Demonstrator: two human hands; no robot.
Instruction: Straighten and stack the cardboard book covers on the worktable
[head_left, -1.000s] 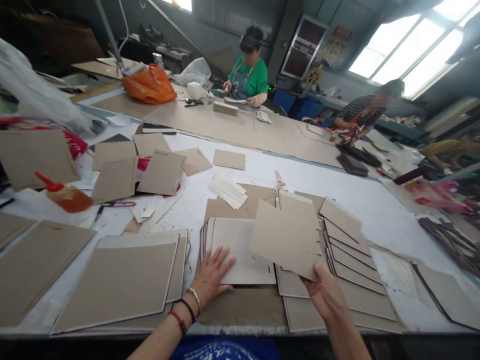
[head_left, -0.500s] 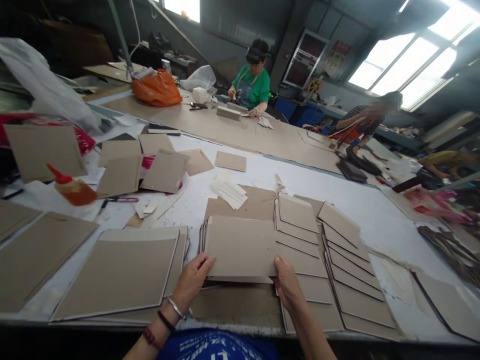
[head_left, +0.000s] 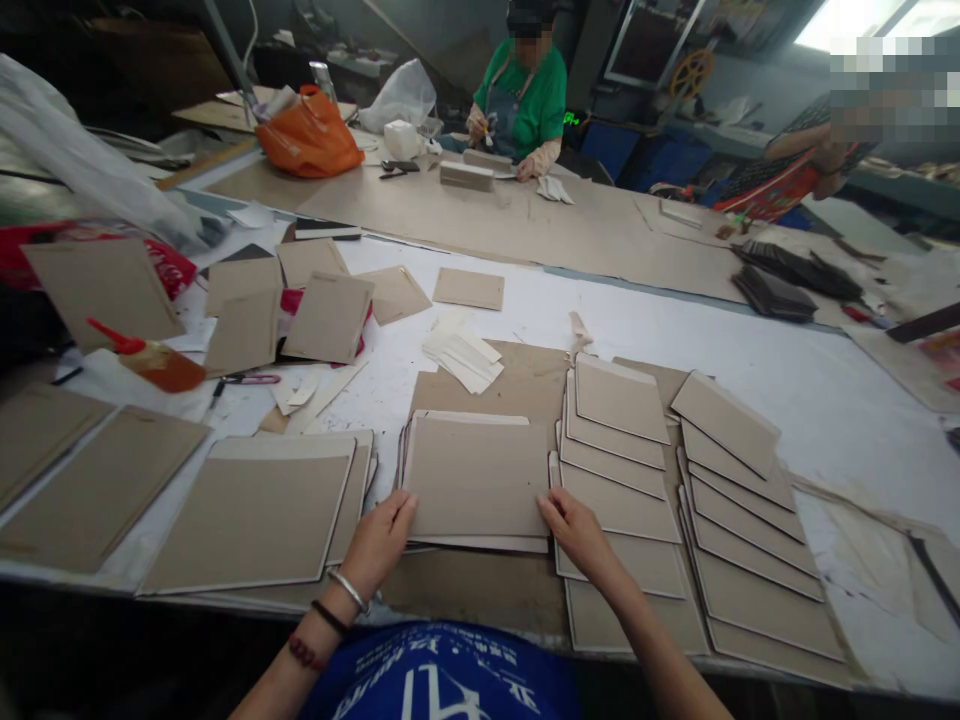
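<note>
The person nearest me holds a grey-brown board point(head_left: 476, 480) between both grips: the left grip point(head_left: 391, 525) is pinched on its left edge, and the right grip point(head_left: 571, 520) is pinched on its right. It lies over a stack of panels point(head_left: 480, 544), whose edges peek out beside the left grip and below. Just right of the right grip, an overlapping column of panels point(head_left: 622, 505) runs away along the bench point(head_left: 645, 305), with a second column point(head_left: 757, 560) farther right. Left of the left grip I see large panels point(head_left: 247, 520), and past them a red-tipped bottle point(head_left: 169, 370). Beyond both grips lie pale strips point(head_left: 465, 355); well beyond those is a co-worker in green point(head_left: 544, 95), with an orange bag point(head_left: 307, 135) off to the left.
</note>
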